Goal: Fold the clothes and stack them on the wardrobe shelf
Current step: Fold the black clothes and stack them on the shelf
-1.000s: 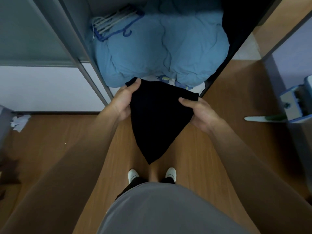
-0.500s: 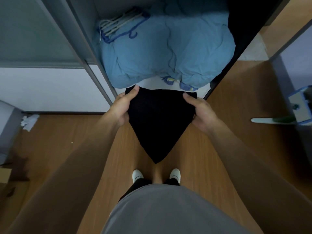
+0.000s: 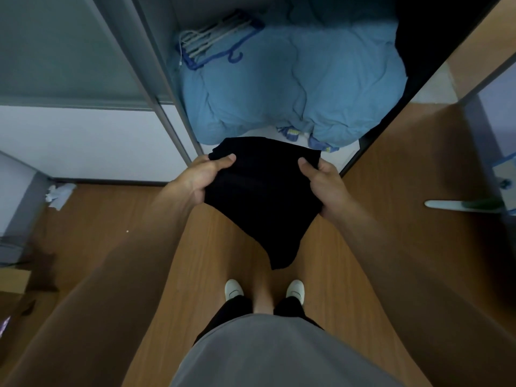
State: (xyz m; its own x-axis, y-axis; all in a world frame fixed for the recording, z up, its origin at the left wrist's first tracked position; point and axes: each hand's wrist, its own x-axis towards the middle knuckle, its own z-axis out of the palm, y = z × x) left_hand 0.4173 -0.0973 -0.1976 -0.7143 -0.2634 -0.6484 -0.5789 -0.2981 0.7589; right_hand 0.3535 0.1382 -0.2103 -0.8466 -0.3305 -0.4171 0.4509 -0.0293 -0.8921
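A folded black garment hangs in front of me, its lower corner pointing down toward my feet. My left hand grips its upper left edge with the thumb on top. My right hand grips the upper right edge the same way. The garment's top edge reaches the front lip of the white wardrobe shelf, which is low, just ahead of my hands.
A bulky blue duvet fills most of the shelf, with blue and white hangers lying on it. Dark clothes hang at the right. A grey sliding door frame stands left. Crumpled paper lies on the wooden floor.
Both hands have drawn a little closer together and the garment's top edge has bunched. The view has shifted slightly toward the wardrobe.
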